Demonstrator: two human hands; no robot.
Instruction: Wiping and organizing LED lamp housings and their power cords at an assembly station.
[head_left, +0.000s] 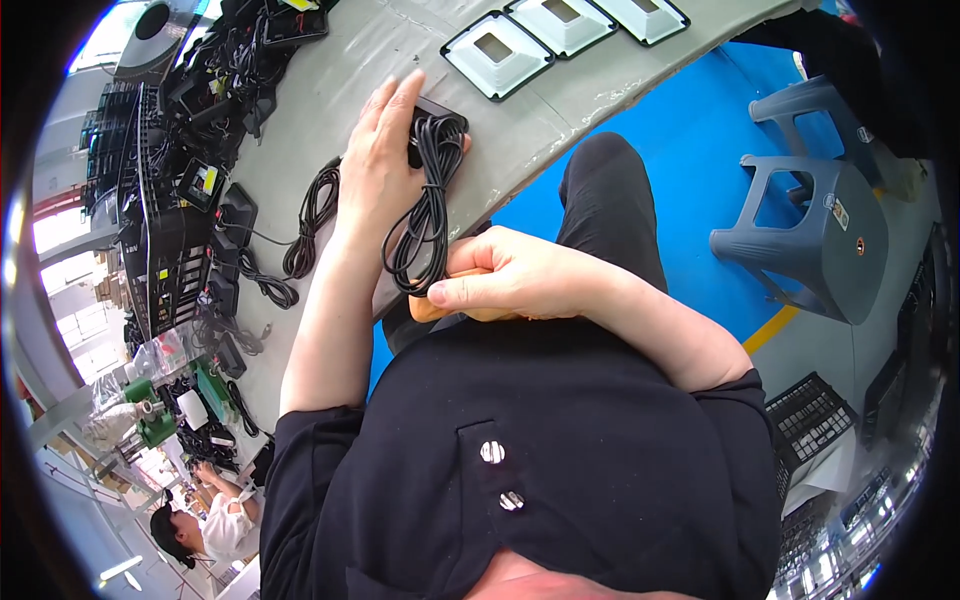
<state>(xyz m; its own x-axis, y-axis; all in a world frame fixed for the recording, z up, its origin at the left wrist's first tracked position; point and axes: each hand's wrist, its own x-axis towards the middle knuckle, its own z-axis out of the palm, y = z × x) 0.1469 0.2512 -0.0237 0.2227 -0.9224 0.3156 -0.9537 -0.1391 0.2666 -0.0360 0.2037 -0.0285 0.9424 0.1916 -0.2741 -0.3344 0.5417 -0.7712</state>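
Note:
My left hand (pixel 382 160) is at the near edge of the grey work table, around a small black box (pixel 455 112). Two fingers stretch up along the box's left side, and a fingertip shows past its right side. A bundled black cable (pixel 432 190), tied in the middle, hangs over the box toward my body. My right hand (pixel 500 275) is closed at the lower end of that bundle, its thumb against the loops. Orange-tan coverings (pixel 428 308) show at its fingers; their kind is hard to make out.
Three white square panels with black rims (pixel 497 55) lie along the table's far right edge. Black boxes with bundled cables (pixel 318 220) crowd the left. Grey plastic stools (pixel 815 235) and a black crate (pixel 808 420) stand to the right. Another person (pixel 205 520) sits at lower left.

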